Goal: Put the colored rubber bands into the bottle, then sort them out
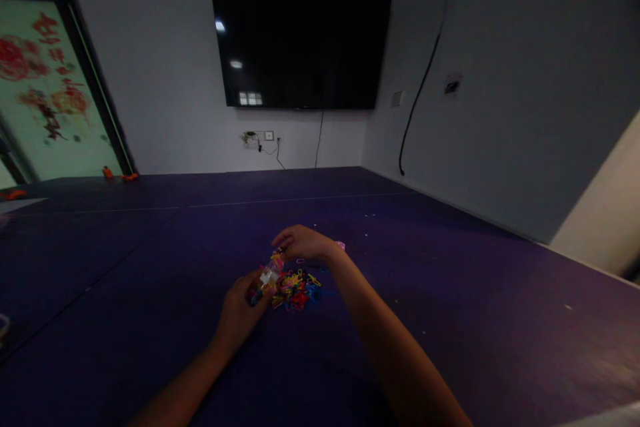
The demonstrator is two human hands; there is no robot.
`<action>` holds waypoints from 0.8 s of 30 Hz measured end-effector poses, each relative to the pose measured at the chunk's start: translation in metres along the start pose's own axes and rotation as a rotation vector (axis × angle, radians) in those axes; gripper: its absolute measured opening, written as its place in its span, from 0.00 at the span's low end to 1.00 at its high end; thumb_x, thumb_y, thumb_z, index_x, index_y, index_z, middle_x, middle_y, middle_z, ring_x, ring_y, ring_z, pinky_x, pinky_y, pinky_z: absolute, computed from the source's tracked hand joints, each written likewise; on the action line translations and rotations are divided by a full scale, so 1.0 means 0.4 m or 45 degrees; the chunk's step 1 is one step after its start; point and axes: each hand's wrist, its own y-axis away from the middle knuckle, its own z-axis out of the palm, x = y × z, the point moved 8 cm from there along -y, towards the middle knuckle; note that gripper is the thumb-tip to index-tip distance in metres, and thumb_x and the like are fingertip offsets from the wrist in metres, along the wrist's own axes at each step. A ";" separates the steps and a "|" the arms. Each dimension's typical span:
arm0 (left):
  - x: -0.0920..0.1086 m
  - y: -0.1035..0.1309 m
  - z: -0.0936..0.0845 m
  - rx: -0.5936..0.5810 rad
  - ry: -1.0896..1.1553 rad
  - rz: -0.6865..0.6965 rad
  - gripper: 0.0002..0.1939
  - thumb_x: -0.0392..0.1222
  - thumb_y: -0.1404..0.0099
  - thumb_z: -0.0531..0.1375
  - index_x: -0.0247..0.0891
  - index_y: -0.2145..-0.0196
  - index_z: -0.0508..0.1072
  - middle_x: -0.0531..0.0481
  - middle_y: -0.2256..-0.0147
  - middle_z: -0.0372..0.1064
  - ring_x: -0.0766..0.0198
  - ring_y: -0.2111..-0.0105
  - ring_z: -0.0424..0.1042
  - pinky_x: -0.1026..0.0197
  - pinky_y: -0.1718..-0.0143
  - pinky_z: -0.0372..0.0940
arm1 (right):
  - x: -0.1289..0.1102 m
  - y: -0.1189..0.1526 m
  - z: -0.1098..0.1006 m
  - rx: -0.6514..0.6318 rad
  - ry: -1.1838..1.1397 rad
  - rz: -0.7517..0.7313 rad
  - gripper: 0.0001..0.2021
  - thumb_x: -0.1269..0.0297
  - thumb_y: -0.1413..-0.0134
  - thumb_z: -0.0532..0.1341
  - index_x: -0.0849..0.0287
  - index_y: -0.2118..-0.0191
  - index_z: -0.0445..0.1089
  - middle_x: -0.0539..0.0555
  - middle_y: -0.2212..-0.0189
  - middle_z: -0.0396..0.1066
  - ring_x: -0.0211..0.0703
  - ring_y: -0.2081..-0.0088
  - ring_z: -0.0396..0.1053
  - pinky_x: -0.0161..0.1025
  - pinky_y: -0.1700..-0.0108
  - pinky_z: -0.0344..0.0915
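Observation:
My left hand (pixel 241 307) is wrapped round a small clear container (pixel 271 275), which is tilted and has colourful pieces inside. At the container's upper end, my right hand (pixel 303 241) has its fingers bent down over its mouth, where some small coloured bands (pixel 277 256) show. What the right fingertips pinch is too small to name. A loose pile of colourful bands (pixel 297 288), red, yellow, blue and pink, lies on the dark purple surface (pixel 340 327) just right of the container.
A pink object (pixel 341 245) shows behind my right wrist. A few tiny bits are scattered on the surface. Orange objects (pixel 108 172) stand at the far left edge, and a round rim (pixel 4 325) shows at the left. A television (pixel 305 47) hangs on the wall.

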 end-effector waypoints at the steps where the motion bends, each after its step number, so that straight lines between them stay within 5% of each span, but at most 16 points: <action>1: 0.000 0.000 -0.001 0.005 -0.001 -0.008 0.22 0.52 0.45 0.60 0.37 0.55 0.72 0.44 0.64 0.75 0.57 0.65 0.74 0.57 0.65 0.69 | -0.002 0.004 0.001 -0.006 -0.019 0.011 0.21 0.78 0.62 0.63 0.63 0.56 0.70 0.53 0.66 0.73 0.34 0.72 0.68 0.29 0.72 0.64; 8: -0.003 -0.002 -0.006 0.008 0.019 -0.027 0.22 0.53 0.45 0.60 0.37 0.56 0.72 0.44 0.63 0.75 0.56 0.65 0.74 0.56 0.65 0.69 | -0.011 0.007 0.012 -0.020 -0.245 0.010 0.16 0.81 0.55 0.57 0.63 0.58 0.70 0.50 0.72 0.72 0.32 0.74 0.69 0.31 0.68 0.67; 14: -0.012 -0.003 -0.003 0.004 0.049 -0.038 0.24 0.53 0.45 0.60 0.36 0.56 0.71 0.44 0.63 0.75 0.56 0.64 0.74 0.56 0.64 0.69 | -0.008 -0.001 0.017 0.004 -0.366 0.031 0.18 0.88 0.58 0.52 0.64 0.63 0.70 0.47 0.79 0.70 0.33 0.75 0.69 0.32 0.67 0.69; 24: 0.014 -0.002 -0.005 -0.018 0.065 -0.047 0.22 0.53 0.43 0.58 0.37 0.55 0.71 0.45 0.63 0.75 0.57 0.65 0.74 0.56 0.63 0.69 | -0.025 0.006 0.018 0.003 -0.391 0.026 0.17 0.87 0.56 0.52 0.64 0.64 0.70 0.48 0.77 0.71 0.33 0.75 0.70 0.31 0.69 0.70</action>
